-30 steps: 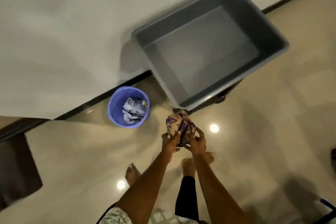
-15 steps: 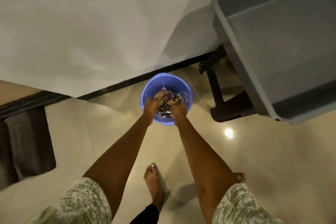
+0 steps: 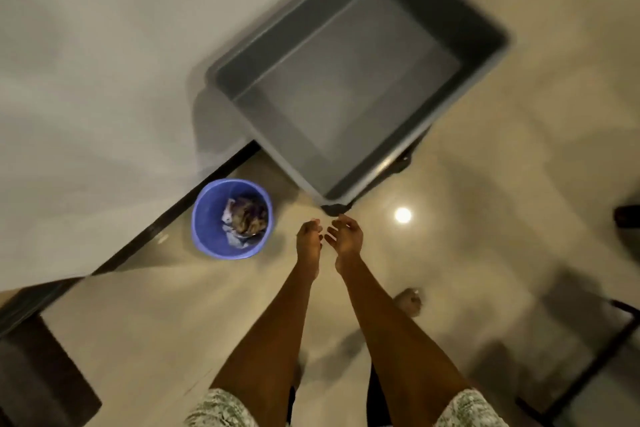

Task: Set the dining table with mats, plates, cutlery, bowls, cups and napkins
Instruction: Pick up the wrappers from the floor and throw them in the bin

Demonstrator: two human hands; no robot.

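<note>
Blue bin point(image 3: 207, 218) of crumpled wrappers point(image 3: 246, 222)

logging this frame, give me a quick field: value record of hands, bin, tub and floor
left hand: empty, fingers loosely curled
right hand: empty, palm up, fingers relaxed
blue bin: on the floor by the wall, crumpled wrappers inside
grey tub: raised on a dark stand, nothing visible inside
floor: glossy beige tiles, lamp reflection
table items: none in view
</note>
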